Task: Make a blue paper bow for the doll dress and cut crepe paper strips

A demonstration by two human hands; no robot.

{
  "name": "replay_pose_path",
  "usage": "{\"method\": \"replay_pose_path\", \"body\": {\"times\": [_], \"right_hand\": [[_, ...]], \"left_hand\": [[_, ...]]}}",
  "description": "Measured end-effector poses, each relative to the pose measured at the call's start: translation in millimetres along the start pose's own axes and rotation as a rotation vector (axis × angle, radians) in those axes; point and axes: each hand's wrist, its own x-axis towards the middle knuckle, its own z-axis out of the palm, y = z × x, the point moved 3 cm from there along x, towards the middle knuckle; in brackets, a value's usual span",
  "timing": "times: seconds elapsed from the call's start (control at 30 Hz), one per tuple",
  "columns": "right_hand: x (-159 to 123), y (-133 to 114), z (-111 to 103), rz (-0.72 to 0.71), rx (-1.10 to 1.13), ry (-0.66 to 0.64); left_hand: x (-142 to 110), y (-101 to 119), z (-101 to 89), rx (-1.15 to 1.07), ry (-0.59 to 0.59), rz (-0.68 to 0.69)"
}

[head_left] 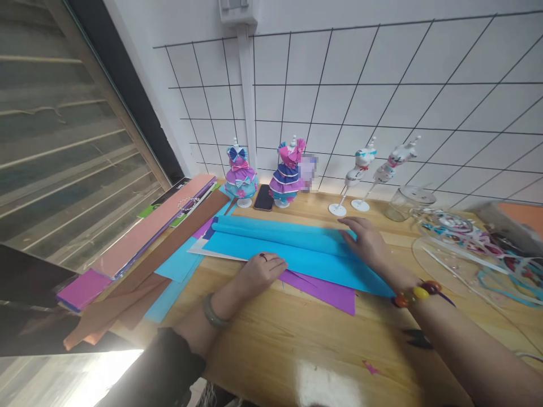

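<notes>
A bright blue sheet of soft, paper-like material (275, 253) lies across the table with its far side folded over. My left hand (261, 276) rests on its front edge, fingers close together and laid nearly flat. Toward the sheet's right end is my right hand (365, 240), its fingers spread and touching the blue surface. A purple piece (324, 291) sticks out from under the front of the sheet. Light blue strips (178, 268) lie to the left of it.
Two small dressed mannequins (241, 178) and a phone (263, 198) stand and lie behind the sheet. Bare white mannequins (360, 167), a glass jar (407, 203) and tangled ribbons (479, 243) are at right. Brown strips (169, 249) and packaged sheets (148, 232) lie left. Dark-handled scissors (418, 338) lie near my right forearm.
</notes>
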Motion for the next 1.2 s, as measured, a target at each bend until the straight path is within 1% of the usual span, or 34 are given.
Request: {"method": "replay_pose_path", "body": {"times": [0.07, 0.13, 0.17, 0.23, 0.33, 0.47, 0.57, 0.7, 0.77, 0.83, 0.93, 1.0, 1.07, 1.13, 1.2], "right_hand": [[-15.2, -21.1, -13.3, -0.074, 0.037, -0.037], [-34.3, -41.9, -23.0, -0.197, 0.099, -0.123], [-44.1, -49.0, -25.7, -0.225, 0.104, -0.172], [-61.6, -56.3, -27.8, -0.254, 0.095, -0.228], [-80.4, -52.9, -23.1, -0.250, 0.057, -0.308], [-91.6, -41.9, -20.1, -0.238, 0.039, -0.339], [-94.9, -39.9, -26.2, -0.209, 0.055, -0.347], [-99.2, -45.7, -38.3, -0.151, 0.098, -0.363], [-102.9, -50.5, -42.0, -0.145, 0.146, -0.414], [-107.8, -55.1, -43.6, -0.154, 0.204, -0.487], [-115.1, -59.3, -45.0, -0.155, 0.251, -0.568], [-118.2, -60.9, -46.7, -0.139, 0.254, -0.594], [-119.2, -62.4, -49.4, -0.111, 0.270, -0.605], [-118.6, -63.7, -52.2, -0.067, 0.302, -0.609], [-117.5, -64.0, -53.8, -0.015, 0.320, -0.611]], "left_hand": [[1.2, 0.0, -4.5, 0.005, 0.032, -0.017], [1.5, -0.5, -7.6, 0.012, 0.056, -0.030], [1.2, -1.0, -8.3, 0.014, 0.062, -0.033], [0.0, -2.1, -7.9, 0.009, 0.059, -0.029], [-2.0, -3.4, -5.9, -0.012, 0.035, -0.018], [-2.8, -3.6, -9.9, -0.032, 0.031, -0.008], [-2.1, -2.0, -19.5, -0.040, 0.032, -0.006], [-0.9, 4.7, -32.8, -0.057, 0.006, 0.002], [-0.3, 9.1, -36.6, -0.085, -0.056, -0.010], [0.3, 13.0, -38.6, -0.146, -0.145, -0.033], [1.1, 17.0, -40.1, -0.314, -0.274, -0.070], [1.9, 17.5, -40.3, -0.418, -0.314, -0.098], [2.7, 16.0, -39.0, -0.453, -0.299, -0.131], [3.1, 13.5, -35.9, -0.422, -0.242, -0.153], [2.4, 11.8, -30.8, -0.360, -0.179, -0.139]]}}
